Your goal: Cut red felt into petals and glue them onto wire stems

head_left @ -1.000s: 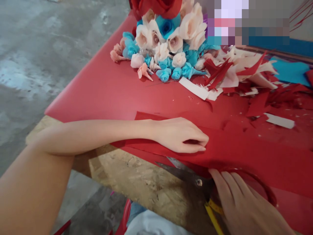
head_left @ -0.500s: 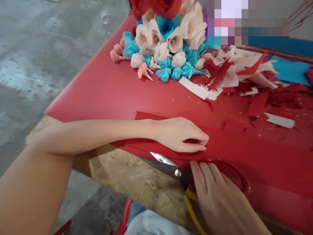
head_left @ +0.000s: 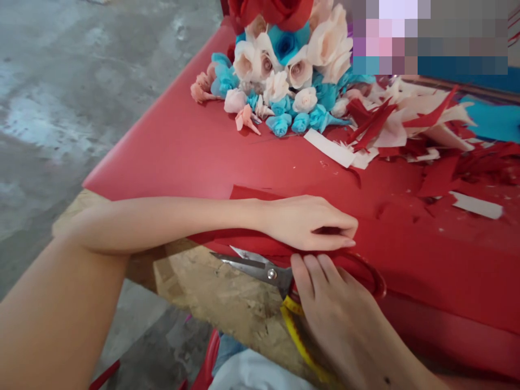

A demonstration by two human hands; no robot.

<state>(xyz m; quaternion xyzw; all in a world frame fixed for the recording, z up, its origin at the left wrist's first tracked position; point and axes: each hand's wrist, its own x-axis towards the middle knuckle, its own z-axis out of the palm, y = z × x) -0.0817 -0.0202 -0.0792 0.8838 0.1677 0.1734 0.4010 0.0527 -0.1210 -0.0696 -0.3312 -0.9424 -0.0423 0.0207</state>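
Note:
A pair of scissors with red handles is in my right hand, whose fingers wrap the grip. The blades point left along the table's near edge and stand a little apart. My left hand rests on a sheet of red paper, its fingers bent and thumb pressed against them at the paper. My left forearm lies across the sheet's left part. Beneath my right hand hangs a yellow tape measure, partly hidden. The paper's near edge runs just above the blades.
Paper flowers in white, blue, peach and red crowd the back of the red tabletop. Red and white paper scraps pile up at the right. Bare particle board shows along the near edge; a concrete floor lies left.
My right hand has slid the scissors leftward along the paper's near edge, with the blades narrowing then parting slightly. My left hand stays in place on the paper. The view has shifted slightly.

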